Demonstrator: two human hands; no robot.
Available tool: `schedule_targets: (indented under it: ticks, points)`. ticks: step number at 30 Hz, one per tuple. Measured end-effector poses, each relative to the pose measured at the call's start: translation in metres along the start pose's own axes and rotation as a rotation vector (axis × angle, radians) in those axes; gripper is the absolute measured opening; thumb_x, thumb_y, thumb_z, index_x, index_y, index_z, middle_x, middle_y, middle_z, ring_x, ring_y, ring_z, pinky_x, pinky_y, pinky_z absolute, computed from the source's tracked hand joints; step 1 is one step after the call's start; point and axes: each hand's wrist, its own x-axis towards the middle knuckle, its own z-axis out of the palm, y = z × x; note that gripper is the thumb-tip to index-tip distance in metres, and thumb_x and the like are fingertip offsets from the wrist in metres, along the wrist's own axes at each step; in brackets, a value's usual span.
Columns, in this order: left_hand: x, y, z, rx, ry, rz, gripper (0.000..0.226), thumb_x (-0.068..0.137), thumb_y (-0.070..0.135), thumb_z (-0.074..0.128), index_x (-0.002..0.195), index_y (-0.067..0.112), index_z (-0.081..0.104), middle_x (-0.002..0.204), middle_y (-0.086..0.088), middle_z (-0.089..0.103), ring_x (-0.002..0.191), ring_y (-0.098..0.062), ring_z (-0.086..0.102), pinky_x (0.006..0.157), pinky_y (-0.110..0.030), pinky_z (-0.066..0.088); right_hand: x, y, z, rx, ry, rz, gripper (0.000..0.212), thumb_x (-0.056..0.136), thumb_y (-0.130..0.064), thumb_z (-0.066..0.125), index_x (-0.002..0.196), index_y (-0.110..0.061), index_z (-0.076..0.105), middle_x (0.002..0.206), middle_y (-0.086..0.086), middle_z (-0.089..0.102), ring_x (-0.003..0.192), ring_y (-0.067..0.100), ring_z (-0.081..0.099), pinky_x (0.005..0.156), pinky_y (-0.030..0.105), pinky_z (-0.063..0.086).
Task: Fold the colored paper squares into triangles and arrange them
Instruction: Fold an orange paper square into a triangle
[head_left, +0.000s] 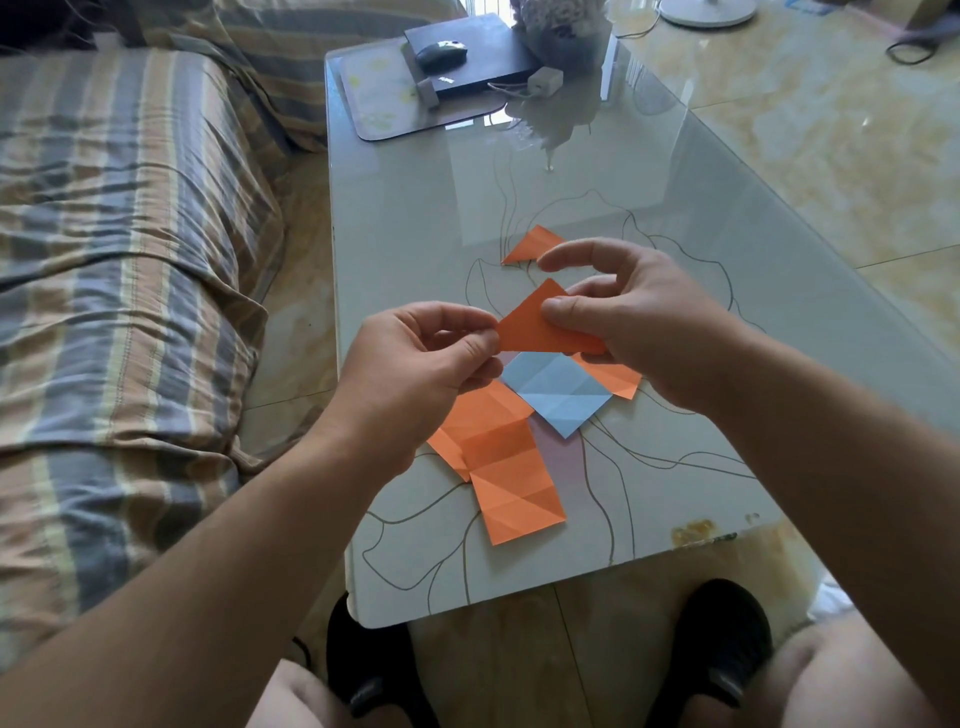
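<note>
Orange triangle (540, 327) held between both hands, above the table (415, 218).
Left hand (421, 358) pinches its left corner; right hand (634, 322) pinches the right side (forefinger lifted), over creased paper squares (511, 467).

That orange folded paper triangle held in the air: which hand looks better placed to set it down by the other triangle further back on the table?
Probably the right hand: it pinches the orange folded paper triangle and sits nearest the orange triangle lying further back. The left hand only pinches its near corner.
</note>
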Motion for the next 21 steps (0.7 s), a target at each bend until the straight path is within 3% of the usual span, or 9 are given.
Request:
schedule_targets:
  ticks: [4,9,15,21]
  points:
    - [0.0006,-0.0021,0.0010,0.033,-0.045,-0.005,0.006,0.093,0.004,0.073,0.095,0.009,0.077,0.082,-0.009,0.077,0.072,-0.019,0.074,0.081,-0.034,0.063,-0.0023,-0.0010,0.0011,0.007,-0.037,0.008,0.014,0.091,-0.010,0.078,0.101,-0.020,0.077,0.097,0.022,0.075,0.078,0.022,0.071,0.075,0.037,0.057]
    - [0.0024,-0.0037,-0.0003,0.052,-0.032,0.006,0.010,0.094,0.006,0.072,0.101,0.012,0.076,0.082,-0.008,0.075,0.077,-0.021,0.070,0.088,-0.043,0.063,-0.0007,0.0007,0.0025,-0.024,0.011,0.010,0.009,0.088,-0.007,0.079,0.086,-0.016,0.077,0.079,0.007,0.074,0.070,0.016,0.066,0.064,0.029,0.053]
    - [0.0032,0.0006,-0.0020,-0.061,0.016,-0.034,0.024,0.096,0.005,0.071,0.117,0.015,0.066,0.078,-0.007,0.076,0.078,-0.020,0.075,0.082,-0.038,0.064,0.0012,0.0014,0.0003,-0.069,0.004,0.051,0.014,0.086,-0.005,0.077,0.079,-0.017,0.076,0.076,0.005,0.072,0.076,0.021,0.067,0.082,0.047,0.059]
    - [0.0017,0.0000,-0.0029,0.095,-0.024,0.015,0.027,0.094,0.008,0.073,0.116,0.020,0.063,0.081,-0.011,0.075,0.077,-0.024,0.075,0.088,-0.047,0.063,-0.0009,0.0026,0.0027,-0.149,-0.070,0.054,0.012,0.084,-0.007,0.076,0.080,-0.019,0.077,0.079,0.011,0.071,0.076,0.022,0.065,0.080,0.047,0.057]
